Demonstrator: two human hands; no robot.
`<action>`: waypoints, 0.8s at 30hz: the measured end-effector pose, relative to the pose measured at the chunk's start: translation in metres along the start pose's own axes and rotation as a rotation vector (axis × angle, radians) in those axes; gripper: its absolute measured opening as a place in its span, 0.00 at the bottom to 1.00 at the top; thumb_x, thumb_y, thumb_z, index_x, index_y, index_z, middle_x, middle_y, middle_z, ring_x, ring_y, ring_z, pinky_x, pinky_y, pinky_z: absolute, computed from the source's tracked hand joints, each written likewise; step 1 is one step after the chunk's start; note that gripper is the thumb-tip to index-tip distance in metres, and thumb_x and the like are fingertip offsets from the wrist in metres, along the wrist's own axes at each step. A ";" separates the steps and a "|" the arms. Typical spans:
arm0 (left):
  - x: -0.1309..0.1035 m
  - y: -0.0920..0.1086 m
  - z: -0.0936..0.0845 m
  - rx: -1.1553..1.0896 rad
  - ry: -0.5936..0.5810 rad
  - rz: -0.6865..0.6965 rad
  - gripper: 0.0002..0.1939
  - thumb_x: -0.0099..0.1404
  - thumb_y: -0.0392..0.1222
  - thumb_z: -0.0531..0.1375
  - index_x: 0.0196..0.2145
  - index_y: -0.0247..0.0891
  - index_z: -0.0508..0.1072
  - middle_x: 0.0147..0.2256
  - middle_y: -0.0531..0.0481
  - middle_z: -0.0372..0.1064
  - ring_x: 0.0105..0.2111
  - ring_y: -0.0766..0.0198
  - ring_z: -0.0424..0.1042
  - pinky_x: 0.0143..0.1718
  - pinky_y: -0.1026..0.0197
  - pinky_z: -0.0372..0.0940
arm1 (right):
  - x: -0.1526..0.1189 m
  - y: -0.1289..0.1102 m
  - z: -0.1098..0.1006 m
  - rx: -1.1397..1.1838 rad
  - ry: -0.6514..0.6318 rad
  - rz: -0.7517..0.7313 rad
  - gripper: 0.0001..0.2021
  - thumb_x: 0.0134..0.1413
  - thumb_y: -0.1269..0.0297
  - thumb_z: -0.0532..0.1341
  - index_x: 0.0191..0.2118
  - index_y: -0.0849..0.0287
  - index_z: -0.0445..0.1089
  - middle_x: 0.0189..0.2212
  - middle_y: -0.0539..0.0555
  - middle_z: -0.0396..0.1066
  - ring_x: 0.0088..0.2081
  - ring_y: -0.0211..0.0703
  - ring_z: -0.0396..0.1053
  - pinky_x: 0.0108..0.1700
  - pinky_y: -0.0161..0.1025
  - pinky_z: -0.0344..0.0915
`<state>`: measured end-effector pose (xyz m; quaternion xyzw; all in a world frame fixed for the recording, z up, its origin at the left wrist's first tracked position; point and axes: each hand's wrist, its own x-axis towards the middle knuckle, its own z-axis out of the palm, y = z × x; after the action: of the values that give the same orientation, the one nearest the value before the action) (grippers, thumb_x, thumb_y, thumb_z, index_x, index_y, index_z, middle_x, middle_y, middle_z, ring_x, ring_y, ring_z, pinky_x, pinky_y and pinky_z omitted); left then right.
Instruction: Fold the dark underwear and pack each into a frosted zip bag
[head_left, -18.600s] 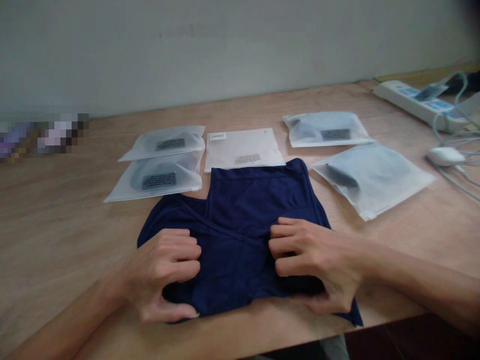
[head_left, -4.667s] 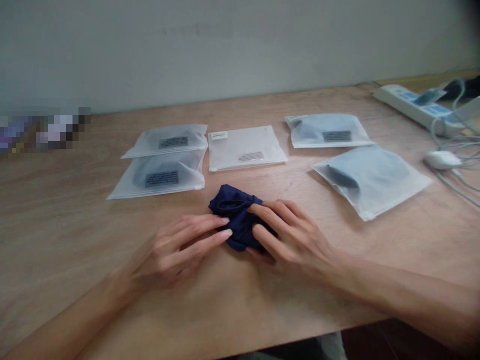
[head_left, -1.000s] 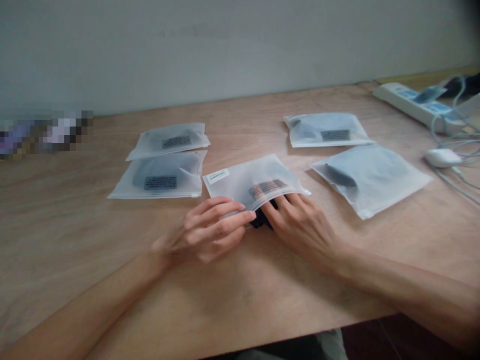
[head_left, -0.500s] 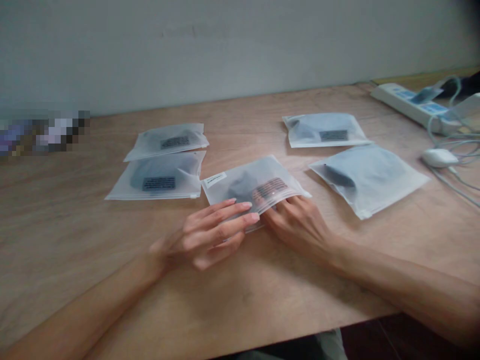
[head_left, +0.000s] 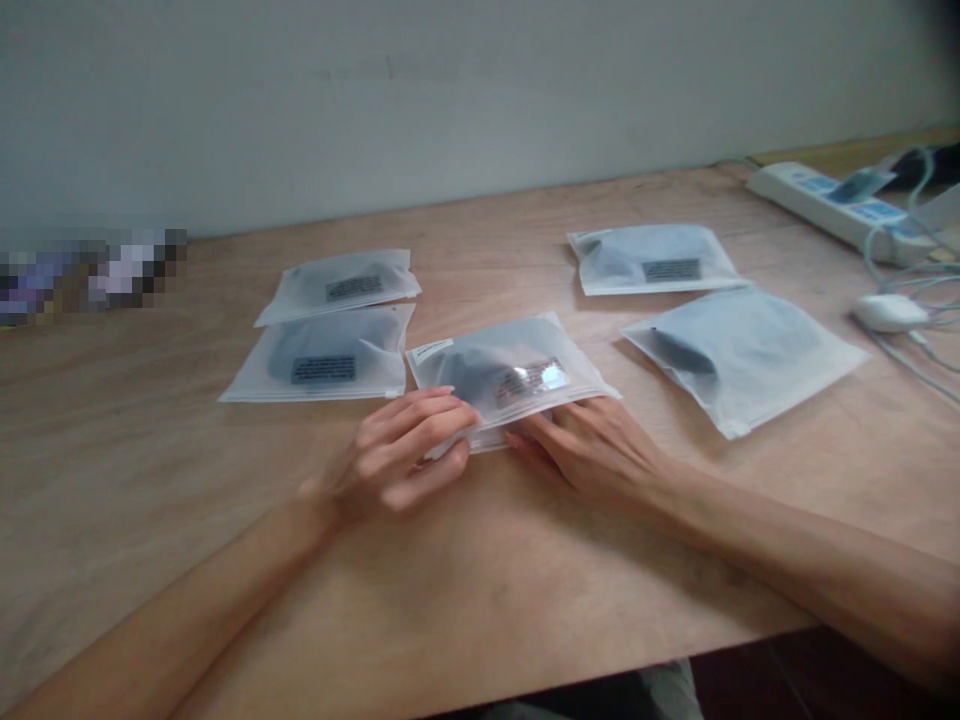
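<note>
A frosted zip bag with a dark item inside, a black printed label and a white sticker lies in front of me. My left hand pinches its near edge at the left, thumb below and fingers on top. The near edge gapes, and the fingers of my right hand reach in through the opening. The bag hides those fingertips, so I cannot make out whether they hold the dark item.
Two similar bags lie at the left, a far one and a near one. At the right are another far bag and a near one. A power strip and white charger with cables sit far right.
My left hand has shifted slightly left, its outstretched fingers now curled onto the bag's edge. My right hand stays at the opening, and the upper side of the bag bulges more.
</note>
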<state>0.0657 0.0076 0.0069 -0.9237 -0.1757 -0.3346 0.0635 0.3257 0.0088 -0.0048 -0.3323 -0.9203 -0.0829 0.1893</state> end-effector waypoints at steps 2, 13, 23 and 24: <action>-0.001 -0.001 -0.001 0.110 -0.009 0.029 0.07 0.65 0.27 0.63 0.38 0.35 0.72 0.43 0.45 0.78 0.44 0.58 0.78 0.51 0.49 0.77 | -0.001 0.000 -0.003 0.006 0.002 0.006 0.14 0.70 0.62 0.53 0.47 0.62 0.73 0.38 0.61 0.77 0.32 0.46 0.71 0.32 0.41 0.57; -0.015 -0.007 0.002 0.139 0.115 -0.159 0.13 0.64 0.24 0.64 0.46 0.32 0.75 0.34 0.48 0.78 0.38 0.60 0.77 0.45 0.55 0.75 | -0.004 -0.007 -0.006 -0.060 0.097 0.145 0.07 0.60 0.63 0.61 0.40 0.58 0.75 0.31 0.55 0.76 0.30 0.45 0.68 0.33 0.42 0.56; -0.021 0.002 0.004 0.049 0.061 -0.177 0.18 0.65 0.25 0.65 0.52 0.32 0.75 0.54 0.43 0.76 0.54 0.58 0.76 0.54 0.59 0.74 | -0.009 -0.011 -0.009 -0.200 0.144 0.013 0.12 0.59 0.71 0.64 0.49 0.61 0.74 0.47 0.55 0.79 0.49 0.54 0.70 0.47 0.48 0.60; -0.020 0.003 0.005 0.051 0.078 -0.191 0.17 0.65 0.25 0.65 0.51 0.32 0.76 0.53 0.43 0.76 0.52 0.59 0.77 0.53 0.60 0.75 | -0.010 -0.013 -0.010 -0.201 0.155 -0.005 0.13 0.59 0.72 0.64 0.50 0.62 0.74 0.48 0.55 0.79 0.51 0.55 0.69 0.49 0.49 0.60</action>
<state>0.0553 0.0000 -0.0099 -0.8870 -0.2689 -0.3703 0.0618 0.3267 -0.0096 -0.0003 -0.3400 -0.8907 -0.2008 0.2252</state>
